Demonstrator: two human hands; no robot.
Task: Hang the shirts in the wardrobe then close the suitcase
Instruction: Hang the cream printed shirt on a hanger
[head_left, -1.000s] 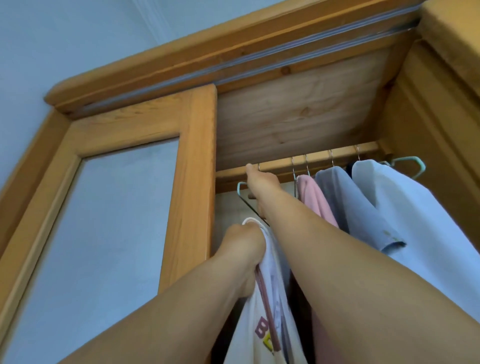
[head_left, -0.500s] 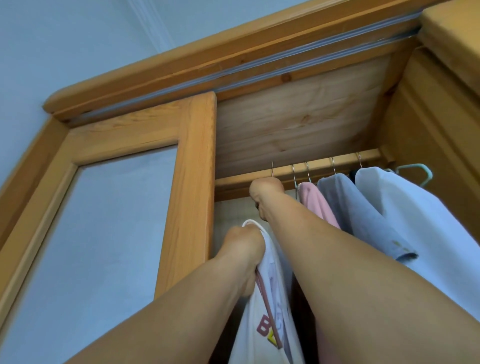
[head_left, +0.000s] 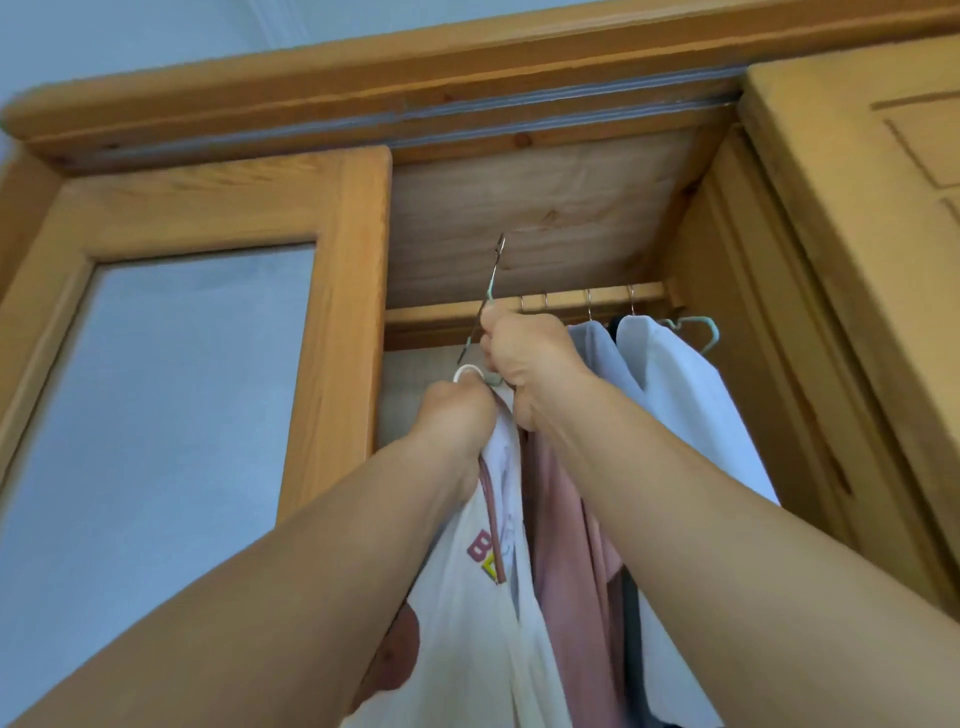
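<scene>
Whereas half a second ago the right hand was up at the wooden rail, it is now lower, in the middle of the frame, fingers curled round the neck of a hanger whose metal hook points up, clear of the rail and in front of the wardrobe ceiling board. That reads as the hanger having come off the rail, or never having caught on it; either way the white printed shirt is not hung yet. The left hand sits just below and left of the right one, gripping the collar of that shirt, a white loop of neckline showing above its knuckles. The shirt drops from the two hands toward the lower middle of the frame.

My judgement is that the person is settling the collar on the hanger before another try at the rail, so this shirt's hanging remains to be done, and the suitcase, which is out of view, waits after it.

To the right of the hands, a pink shirt, a pale blue shirt and a white shirt hang from the rail on metal hooks, with a bare mint-green hanger beyond them near the wardrobe's right wall.

On writing: the printed shirt shows a maroon "B" with a yellow-green letter beneath it, partly hidden by a fold, so the word cannot be read. A maroon shape lies lower on the cloth.
</scene>
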